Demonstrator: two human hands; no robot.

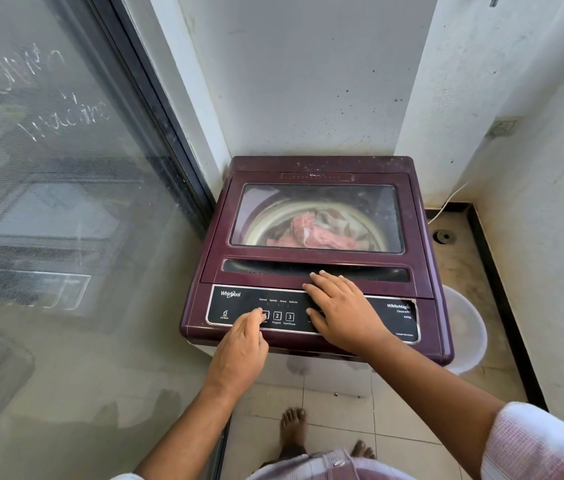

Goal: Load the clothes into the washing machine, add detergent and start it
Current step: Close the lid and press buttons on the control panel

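Pale checked cloth fills the bottom edge of the frame, with a matching sleeve (547,448) at lower right and two bare feet (293,429) on the tiled floor (339,407) just above it. Both forearms reach up from there to the front of the washing machine (311,268), which stands in the centre of the frame in a corner of white walls.

At centre left, the left hand (239,348) holds nothing; its fingers are curled in narrow, and one fingertip touches the control panel (311,315) at the button marked 1, beside those marked 2 and 3. To its right, the right hand (339,311) lies flat and spread, empty, palm down across the panel with fingertips up on the front edge of the lid (315,271).

That maroon lid is closed. Through its clear window, above the hands, the pink and pale clothes (311,232) lie heaped inside the drum.

A white plastic tub (464,327) sits on the floor at the machine's right side. Dusty glass door (55,174) fills the left of the frame.
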